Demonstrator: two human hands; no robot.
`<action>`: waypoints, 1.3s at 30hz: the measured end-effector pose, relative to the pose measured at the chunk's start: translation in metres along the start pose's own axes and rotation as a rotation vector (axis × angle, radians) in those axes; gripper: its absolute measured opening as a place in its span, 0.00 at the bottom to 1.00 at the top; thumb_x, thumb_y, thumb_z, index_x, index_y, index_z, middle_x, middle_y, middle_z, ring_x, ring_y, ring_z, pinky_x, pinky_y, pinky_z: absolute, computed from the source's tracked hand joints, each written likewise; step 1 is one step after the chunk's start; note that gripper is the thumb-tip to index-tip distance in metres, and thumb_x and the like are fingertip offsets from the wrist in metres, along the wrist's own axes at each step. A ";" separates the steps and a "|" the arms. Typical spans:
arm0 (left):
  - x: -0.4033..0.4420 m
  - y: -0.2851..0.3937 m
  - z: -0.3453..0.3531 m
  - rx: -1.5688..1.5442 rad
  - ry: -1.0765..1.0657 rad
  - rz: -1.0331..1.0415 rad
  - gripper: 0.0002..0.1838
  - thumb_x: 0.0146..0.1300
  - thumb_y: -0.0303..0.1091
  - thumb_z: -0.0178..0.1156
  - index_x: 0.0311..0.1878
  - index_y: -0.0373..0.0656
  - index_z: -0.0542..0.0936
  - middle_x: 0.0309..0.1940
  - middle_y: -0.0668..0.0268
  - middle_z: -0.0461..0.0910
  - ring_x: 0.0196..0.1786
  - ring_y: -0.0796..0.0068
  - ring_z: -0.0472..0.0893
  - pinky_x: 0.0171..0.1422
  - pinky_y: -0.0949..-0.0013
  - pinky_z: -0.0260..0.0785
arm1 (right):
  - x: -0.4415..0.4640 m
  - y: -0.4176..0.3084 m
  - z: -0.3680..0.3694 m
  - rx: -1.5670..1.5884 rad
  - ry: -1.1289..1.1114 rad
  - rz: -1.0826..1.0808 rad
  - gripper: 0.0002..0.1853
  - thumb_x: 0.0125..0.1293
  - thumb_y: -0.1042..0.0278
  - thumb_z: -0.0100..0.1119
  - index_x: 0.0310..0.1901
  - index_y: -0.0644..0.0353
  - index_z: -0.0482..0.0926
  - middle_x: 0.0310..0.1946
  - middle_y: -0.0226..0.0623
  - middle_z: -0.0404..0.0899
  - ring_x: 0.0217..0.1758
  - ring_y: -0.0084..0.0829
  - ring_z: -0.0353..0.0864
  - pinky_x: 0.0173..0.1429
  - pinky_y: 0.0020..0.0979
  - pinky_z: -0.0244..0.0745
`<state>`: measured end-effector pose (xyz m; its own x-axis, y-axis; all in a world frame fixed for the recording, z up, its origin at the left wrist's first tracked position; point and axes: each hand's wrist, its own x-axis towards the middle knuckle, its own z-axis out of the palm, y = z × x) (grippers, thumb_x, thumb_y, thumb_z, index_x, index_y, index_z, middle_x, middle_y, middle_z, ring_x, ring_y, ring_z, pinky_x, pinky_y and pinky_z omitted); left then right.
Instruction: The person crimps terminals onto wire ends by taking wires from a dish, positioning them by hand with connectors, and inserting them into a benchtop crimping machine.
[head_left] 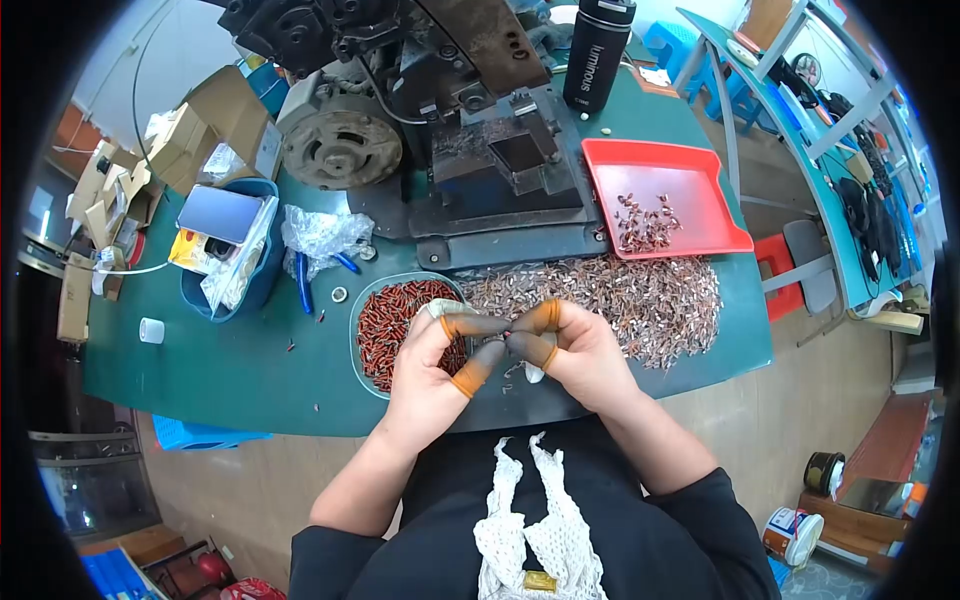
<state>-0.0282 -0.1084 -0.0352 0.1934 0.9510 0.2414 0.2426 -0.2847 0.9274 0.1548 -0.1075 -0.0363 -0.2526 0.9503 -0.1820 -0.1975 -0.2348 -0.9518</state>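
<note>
My left hand (pixel 425 378) and my right hand (pixel 592 362) meet in front of my chest, above the table's near edge. Dark finger cots with orange cuffs cover the thumb and forefinger of each. Both hands are closed in a pinch, tips nearly touching. A tiny dark reddish piece seems to sit between them, too small and covered to name. Beside my left hand, partly behind it, stands a tub (pixel 355 345) of small red-brown parts (pixel 400 315). Behind my right hand spreads a heap of small metallic pieces (pixel 655 305).
A heavy machine (pixel 500 190) stands at the back. At right lies a red tray (pixel 690 215) holding a few small parts. On the left are a blue bin (pixel 250 290), blue-handled pliers (pixel 303 285) and plastic wrap (pixel 325 235). A black bottle (pixel 597 60) stands behind.
</note>
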 end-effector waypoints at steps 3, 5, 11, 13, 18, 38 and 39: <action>0.004 0.008 -0.003 0.036 -0.058 0.031 0.12 0.53 0.25 0.71 0.41 0.42 0.82 0.38 0.66 0.78 0.44 0.67 0.76 0.51 0.69 0.68 | -0.002 -0.002 -0.006 -0.182 0.041 -0.082 0.07 0.62 0.73 0.68 0.38 0.62 0.79 0.32 0.26 0.80 0.31 0.12 0.75 0.34 0.17 0.70; 0.005 0.008 -0.001 0.064 -0.088 0.029 0.12 0.52 0.26 0.71 0.40 0.42 0.82 0.38 0.66 0.78 0.44 0.67 0.76 0.50 0.69 0.68 | -0.007 -0.002 -0.012 -0.273 0.037 -0.106 0.07 0.61 0.73 0.68 0.38 0.62 0.79 0.32 0.26 0.80 0.32 0.11 0.74 0.34 0.17 0.69; 0.008 0.007 0.006 0.132 -0.190 0.115 0.11 0.52 0.26 0.71 0.38 0.43 0.81 0.37 0.66 0.78 0.43 0.66 0.75 0.49 0.66 0.68 | -0.020 -0.022 -0.031 -0.514 -0.020 -0.079 0.07 0.56 0.75 0.70 0.36 0.64 0.83 0.30 0.28 0.82 0.32 0.16 0.78 0.35 0.19 0.72; 0.006 0.005 0.008 0.058 -0.137 0.059 0.10 0.52 0.25 0.71 0.37 0.43 0.80 0.37 0.66 0.77 0.43 0.67 0.75 0.49 0.68 0.68 | -0.023 -0.016 -0.040 -0.637 -0.045 -0.258 0.07 0.54 0.76 0.70 0.35 0.63 0.83 0.30 0.30 0.82 0.32 0.20 0.80 0.34 0.22 0.73; -0.001 -0.005 0.005 -0.132 -0.055 -0.055 0.09 0.54 0.23 0.69 0.36 0.42 0.79 0.35 0.69 0.74 0.42 0.74 0.75 0.48 0.71 0.67 | -0.042 -0.006 -0.044 -1.085 -0.026 -0.410 0.10 0.50 0.72 0.72 0.36 0.55 0.86 0.33 0.32 0.82 0.34 0.33 0.82 0.37 0.29 0.76; -0.008 -0.005 -0.001 -0.438 0.006 -0.130 0.08 0.58 0.23 0.69 0.41 0.38 0.81 0.37 0.69 0.76 0.40 0.80 0.76 0.39 0.78 0.71 | -0.064 0.010 -0.048 -1.348 -0.060 -0.554 0.18 0.47 0.60 0.74 0.42 0.49 0.86 0.37 0.29 0.79 0.36 0.32 0.78 0.39 0.32 0.74; -0.008 -0.006 -0.001 -0.439 0.006 -0.130 0.08 0.58 0.23 0.69 0.41 0.38 0.81 0.37 0.69 0.76 0.40 0.80 0.76 0.39 0.78 0.71 | -0.066 0.010 -0.050 -1.342 -0.065 -0.561 0.19 0.47 0.59 0.74 0.43 0.49 0.86 0.38 0.30 0.79 0.37 0.33 0.78 0.39 0.32 0.74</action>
<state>-0.0322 -0.1139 -0.0428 0.1822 0.9765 0.1152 -0.1614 -0.0859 0.9832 0.2164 -0.1621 -0.0460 -0.4903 0.8316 0.2610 0.7239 0.5553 -0.4094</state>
